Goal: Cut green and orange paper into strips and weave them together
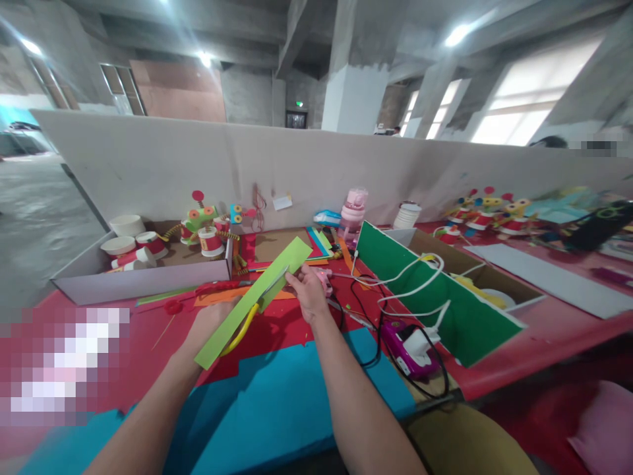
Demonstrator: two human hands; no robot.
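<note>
A long light-green paper strip [237, 316] slants up to the right in front of me. My right hand [307, 290] pinches it near its upper end, with thumb and fingertips at the lower edge. Scissors with a yellow handle [243, 333] lie across the strip, their metal blades on the paper close to my right fingertips. My left hand [213, 320] is at the handle end of the scissors, its fingers mostly hidden behind the strip. Blue sheets [277, 402] and an orange sheet [212, 298] lie beneath, on the red table cover [143, 356].
A white box [143, 282] with paper cups and a cup figure stands back left. To the right are a green-sided box [420, 300], white and black cables, and a purple power strip [408, 349]. A pink bottle [353, 211] stands before the white partition [291, 158]; more figures stand far right.
</note>
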